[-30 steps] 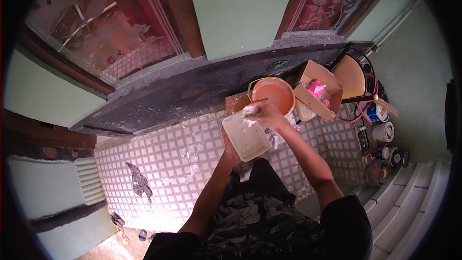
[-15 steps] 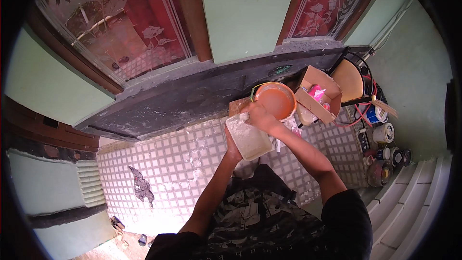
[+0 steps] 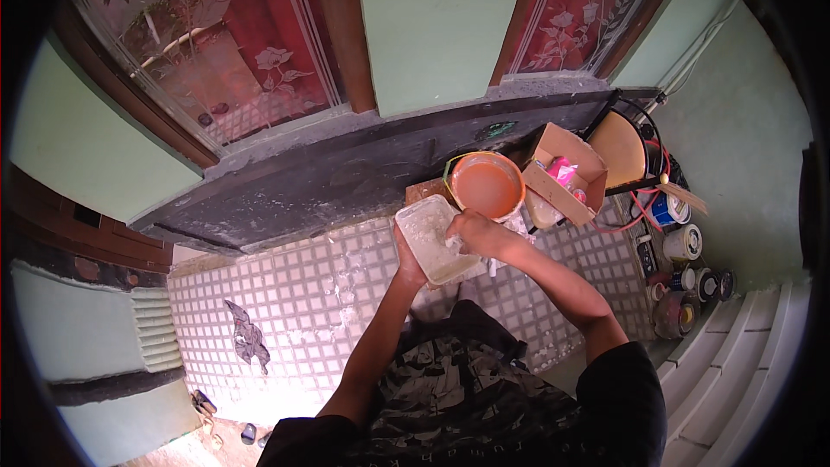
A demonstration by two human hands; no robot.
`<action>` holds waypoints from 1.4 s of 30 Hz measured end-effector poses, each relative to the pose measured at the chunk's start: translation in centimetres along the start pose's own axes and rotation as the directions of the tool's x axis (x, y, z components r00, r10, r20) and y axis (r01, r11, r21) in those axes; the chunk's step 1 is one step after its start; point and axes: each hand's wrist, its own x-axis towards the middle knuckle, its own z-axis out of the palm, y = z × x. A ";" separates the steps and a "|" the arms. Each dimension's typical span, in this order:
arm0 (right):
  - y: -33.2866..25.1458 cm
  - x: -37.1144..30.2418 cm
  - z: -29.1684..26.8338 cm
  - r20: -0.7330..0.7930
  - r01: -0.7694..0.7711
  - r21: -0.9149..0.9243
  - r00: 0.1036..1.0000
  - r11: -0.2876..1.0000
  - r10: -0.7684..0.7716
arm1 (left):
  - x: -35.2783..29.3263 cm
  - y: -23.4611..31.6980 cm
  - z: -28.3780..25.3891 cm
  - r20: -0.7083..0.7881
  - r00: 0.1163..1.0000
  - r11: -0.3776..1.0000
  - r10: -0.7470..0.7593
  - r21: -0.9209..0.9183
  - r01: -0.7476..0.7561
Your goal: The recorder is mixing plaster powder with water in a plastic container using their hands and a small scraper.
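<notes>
A pale rectangular plastic tub (image 3: 421,246) is held tilted in front of me, with whitish residue smeared over its inside. My left hand (image 3: 407,258) is closed around its left side from outside, the fingers partly hidden beneath it. Over the tub's right side, my right hand (image 3: 481,234) is closed, fingers curled downward around a small whitish lump (image 3: 453,244); I cannot tell whether it is a rag or a clump of paste. Just beyond my right hand stands an orange bucket (image 3: 522,195) with cloudy liquid inside.
A cardboard box (image 3: 558,194) with pink packets sits right of the bucket, beside a chair (image 3: 619,152). Paint cans (image 3: 683,243) and jars line the right wall near white steps (image 3: 735,380). A dark cloth (image 3: 248,337) lies on the tiled floor (image 3: 303,294), which has white splatters.
My right hand has moved from the tub's far edge beside the bucket down to its right side. The tub now shows more of its inside, with less loose white matter at the far end.
</notes>
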 end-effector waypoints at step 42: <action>-0.3 -1.8 -1.3 0.025 0.097 -0.173 0.995 0.980 -0.095 | -0.1 -1.5 1.7 -0.056 0.998 1.000 0.019 0.007 -0.019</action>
